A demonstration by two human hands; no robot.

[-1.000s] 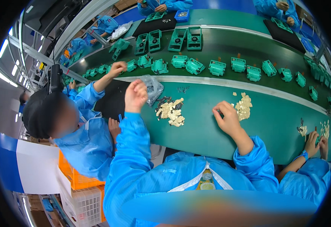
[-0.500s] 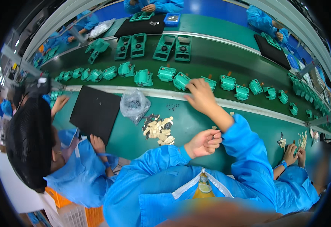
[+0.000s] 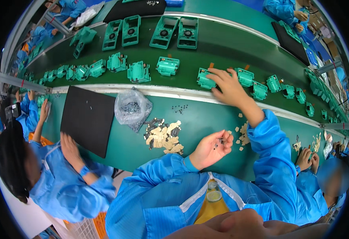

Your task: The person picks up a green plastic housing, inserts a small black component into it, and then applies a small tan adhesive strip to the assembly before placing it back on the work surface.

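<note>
My left hand is palm up over the near part of the bench, its fingers curled into a cup. Several small black parts rest in its palm and by its fingers. My right hand reaches over the rail to the dark green conveyor, fingers spread. Its fingertips overlap the right edge of a teal plastic housing, seemingly touching it. Another teal housing sits just right of the fingers. A pile of cream and black flat pieces lies left of my left hand; more cream pieces lie to its right.
A clear bag of small black parts stands near the rail, with loose black parts beside it. A black mat lies by a co-worker on the left. Several housings line the conveyor; larger teal frames lie behind. Another co-worker works on the right.
My left hand has opened from a closed fist, showing the black parts. My right hand and one teal housing have shifted right along the conveyor. The left co-worker's hand moved onto the black mat's edge.
</note>
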